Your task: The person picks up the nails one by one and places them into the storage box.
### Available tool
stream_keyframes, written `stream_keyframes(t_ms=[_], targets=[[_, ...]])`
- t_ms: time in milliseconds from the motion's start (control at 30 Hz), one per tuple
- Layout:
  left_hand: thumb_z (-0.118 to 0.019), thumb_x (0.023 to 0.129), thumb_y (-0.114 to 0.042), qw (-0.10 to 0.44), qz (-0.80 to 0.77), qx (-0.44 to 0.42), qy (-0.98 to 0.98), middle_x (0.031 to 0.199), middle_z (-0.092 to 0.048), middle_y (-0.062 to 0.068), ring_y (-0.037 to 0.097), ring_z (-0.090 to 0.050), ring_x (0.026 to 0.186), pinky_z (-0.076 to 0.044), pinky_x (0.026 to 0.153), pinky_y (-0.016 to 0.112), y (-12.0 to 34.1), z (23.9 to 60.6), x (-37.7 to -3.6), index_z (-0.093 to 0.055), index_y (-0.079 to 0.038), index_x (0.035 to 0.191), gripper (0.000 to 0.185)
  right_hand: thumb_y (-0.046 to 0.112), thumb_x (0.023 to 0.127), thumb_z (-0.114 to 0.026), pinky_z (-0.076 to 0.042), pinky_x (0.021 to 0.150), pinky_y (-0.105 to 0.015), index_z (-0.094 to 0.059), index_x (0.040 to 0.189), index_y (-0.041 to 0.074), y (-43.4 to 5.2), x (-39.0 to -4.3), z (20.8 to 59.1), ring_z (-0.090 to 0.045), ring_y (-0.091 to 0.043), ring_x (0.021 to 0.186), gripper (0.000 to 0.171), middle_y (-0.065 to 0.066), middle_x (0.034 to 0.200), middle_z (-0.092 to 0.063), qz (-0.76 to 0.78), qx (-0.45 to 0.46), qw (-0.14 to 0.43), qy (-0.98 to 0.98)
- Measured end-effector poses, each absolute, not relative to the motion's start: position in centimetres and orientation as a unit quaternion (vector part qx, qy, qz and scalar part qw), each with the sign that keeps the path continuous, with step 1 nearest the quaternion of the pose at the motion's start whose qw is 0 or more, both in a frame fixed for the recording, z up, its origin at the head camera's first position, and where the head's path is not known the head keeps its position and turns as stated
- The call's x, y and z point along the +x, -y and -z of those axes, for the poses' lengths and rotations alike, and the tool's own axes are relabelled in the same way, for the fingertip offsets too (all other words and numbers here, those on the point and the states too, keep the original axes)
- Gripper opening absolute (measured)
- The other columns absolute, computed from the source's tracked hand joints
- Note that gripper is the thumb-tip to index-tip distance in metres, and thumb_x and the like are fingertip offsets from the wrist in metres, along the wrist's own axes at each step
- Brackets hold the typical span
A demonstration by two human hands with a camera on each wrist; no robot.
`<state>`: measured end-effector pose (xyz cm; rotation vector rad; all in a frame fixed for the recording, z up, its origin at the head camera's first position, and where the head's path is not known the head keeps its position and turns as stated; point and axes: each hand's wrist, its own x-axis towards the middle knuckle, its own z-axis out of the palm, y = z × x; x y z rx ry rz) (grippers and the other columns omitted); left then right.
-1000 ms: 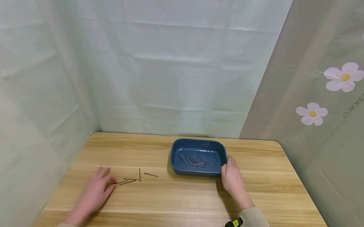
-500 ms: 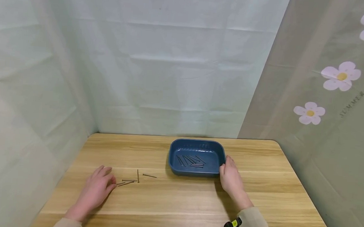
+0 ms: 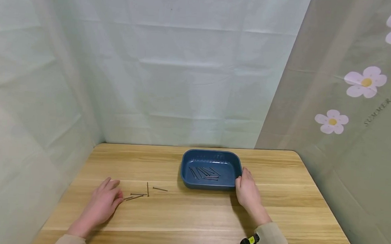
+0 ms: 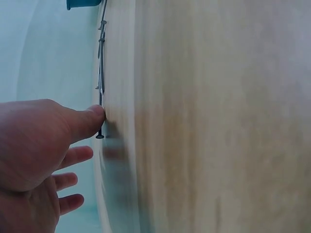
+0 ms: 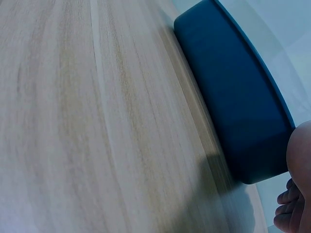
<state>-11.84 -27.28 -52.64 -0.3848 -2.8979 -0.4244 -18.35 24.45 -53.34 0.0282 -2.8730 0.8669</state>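
Note:
At the left of the table my left hand [image 3: 100,202] pinches a nail [image 3: 128,198] between thumb and index finger. In the left wrist view the head of this nail [image 4: 100,136] sticks out past the thumb [image 4: 87,120], and the other fingers are spread apart. Several more loose nails [image 3: 147,189] lie just right of this hand, on the wood. My right hand [image 3: 249,194] grips the near right corner of a blue rectangular dish [image 3: 208,187], its thumb at the rim. Inside the dish lie several dark nails [image 3: 200,172].
A wooden table [image 3: 182,225] carries everything, with a pale curtain [image 3: 191,80] behind it and more cloth at both sides. A small black and yellow device [image 3: 250,243] sits at the right wrist, by the sleeve.
My left thumb and index finger have come together on the nail. The right hand keeps its hold on the dish. The head view has shifted slightly.

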Motion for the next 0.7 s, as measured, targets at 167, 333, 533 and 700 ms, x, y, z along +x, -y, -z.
stream_keyframes(t_ms=[167,333,533,700], targets=[[-0.086,0.087,-0.006,0.110,0.144,-0.133,0.974,0.137,-0.060,0.034,0.064,-0.040,0.139,-0.037,0.100,0.084,27.7,52.6,-11.7,-0.065,-0.018,0.080,0.025,0.019,0.113,-0.037,-0.028,0.127,-0.056,-0.032,0.157,-0.018,-24.4,-18.4,53.4,-0.035,-0.048,0.153,0.058,-0.036,0.163,-0.036,-0.291,0.008,0.068,0.954],[-0.087,0.086,-0.007,0.122,0.145,-0.137,0.972,0.136,-0.062,0.034,0.064,-0.040,0.138,-0.037,0.100,0.084,28.0,52.8,-11.6,-0.064,-0.019,0.079,0.027,0.019,0.113,-0.036,-0.028,0.127,-0.056,-0.032,0.158,-0.018,-24.4,-18.4,53.4,-0.035,-0.048,0.153,0.058,-0.036,0.163,-0.036,-0.291,0.005,0.066,0.954],[-0.086,0.086,-0.005,0.120,0.152,-0.136,0.972,0.135,-0.061,0.035,0.065,-0.040,0.137,-0.035,0.102,0.084,28.3,52.9,-11.4,-0.065,-0.018,0.080,0.026,0.020,0.113,-0.036,-0.029,0.127,-0.057,-0.032,0.158,-0.018,-24.4,-18.4,53.5,-0.035,-0.047,0.153,0.059,-0.036,0.163,-0.036,-0.292,0.005,0.066,0.954],[-0.084,0.089,-0.007,0.116,0.158,-0.135,0.971,0.137,-0.060,0.036,0.066,-0.039,0.138,-0.035,0.102,0.085,28.4,52.9,-11.4,-0.066,-0.016,0.082,0.021,0.019,0.113,-0.036,-0.029,0.126,-0.057,-0.032,0.158,-0.018,-24.5,-18.4,53.4,-0.036,-0.048,0.153,0.058,-0.036,0.162,-0.037,-0.292,0.003,0.066,0.954]])
